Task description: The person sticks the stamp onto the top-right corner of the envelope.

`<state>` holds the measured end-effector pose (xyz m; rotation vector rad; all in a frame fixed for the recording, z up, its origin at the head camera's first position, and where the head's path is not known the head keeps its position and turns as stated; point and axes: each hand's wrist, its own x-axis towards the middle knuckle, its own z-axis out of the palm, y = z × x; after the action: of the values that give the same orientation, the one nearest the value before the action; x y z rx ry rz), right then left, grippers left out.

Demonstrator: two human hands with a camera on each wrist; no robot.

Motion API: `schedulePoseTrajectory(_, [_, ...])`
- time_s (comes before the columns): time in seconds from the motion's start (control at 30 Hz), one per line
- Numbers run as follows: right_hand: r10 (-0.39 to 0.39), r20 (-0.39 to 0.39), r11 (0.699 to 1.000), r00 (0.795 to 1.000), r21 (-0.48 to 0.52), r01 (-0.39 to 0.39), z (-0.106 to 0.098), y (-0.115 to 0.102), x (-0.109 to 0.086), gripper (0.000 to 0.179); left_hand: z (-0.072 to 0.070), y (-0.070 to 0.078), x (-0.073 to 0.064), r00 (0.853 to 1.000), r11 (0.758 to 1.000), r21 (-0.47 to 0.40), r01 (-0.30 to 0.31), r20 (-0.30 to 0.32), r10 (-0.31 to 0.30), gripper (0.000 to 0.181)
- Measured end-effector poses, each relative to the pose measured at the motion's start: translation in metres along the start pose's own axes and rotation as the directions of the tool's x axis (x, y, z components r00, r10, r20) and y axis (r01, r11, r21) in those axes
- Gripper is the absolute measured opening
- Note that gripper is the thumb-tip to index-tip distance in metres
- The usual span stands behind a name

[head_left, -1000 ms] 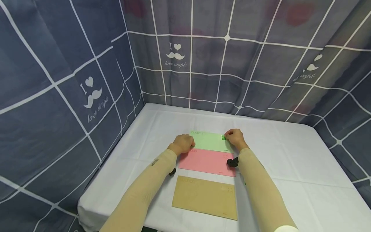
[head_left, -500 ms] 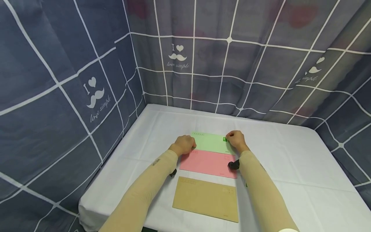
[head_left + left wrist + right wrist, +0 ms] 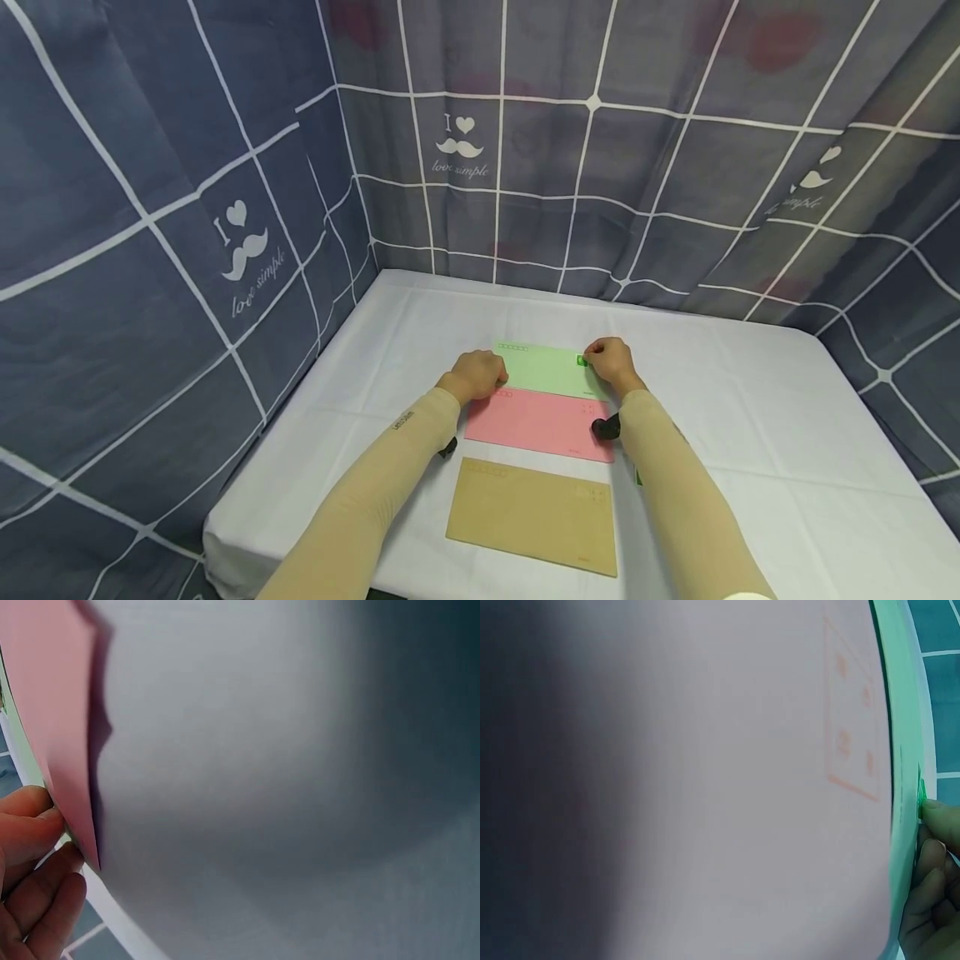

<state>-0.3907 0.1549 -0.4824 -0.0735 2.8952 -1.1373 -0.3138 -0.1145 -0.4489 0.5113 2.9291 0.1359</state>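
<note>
A light green envelope (image 3: pixel 551 369) lies farthest back on the white table, its near edge meeting a pink envelope (image 3: pixel 540 425). My left hand (image 3: pixel 480 374) pinches the green envelope's left end; in the left wrist view its thumb and curled fingers (image 3: pixel 45 896) are close to the pink envelope's corner. At the green envelope's upper right corner, my right hand (image 3: pixel 611 360) pinches a small green stamp (image 3: pixel 581 360) between thumb and finger. The right wrist view shows that stamp's edge (image 3: pixel 922 791) at the thumb tip. The stamp lies over the envelope's corner.
A tan envelope (image 3: pixel 532 515) lies nearest the front, apart from the other two. A bit of something green (image 3: pixel 638 477) peeks out beside the right sleeve. The white tablecloth (image 3: pixel 750 400) reaches back to grey-blue curtains (image 3: pixel 525 225) with white lines.
Both hands keep their places at the green envelope, the stamp staying at its corner. The whole view has shifted slightly since the earliest frame.
</note>
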Motion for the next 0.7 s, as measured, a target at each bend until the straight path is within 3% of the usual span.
schedulePoseTrajectory(0.23, [-0.005,-0.002,1.000,1.000,-0.005,0.005,-0.0018,0.0003,-0.0014,0.016,-0.0003,0.0024,0.0001,1.000,1.000,0.018,-0.011,-0.004,0.011,0.016])
schedulePoseTrajectory(0.7, [-0.023,-0.025,1.000,0.999,-0.020,0.023,0.0001,0.0033,0.0009,0.016,-0.0012,0.0024,-0.0011,1.000,1.000,0.021,-0.002,0.006,0.002,0.019])
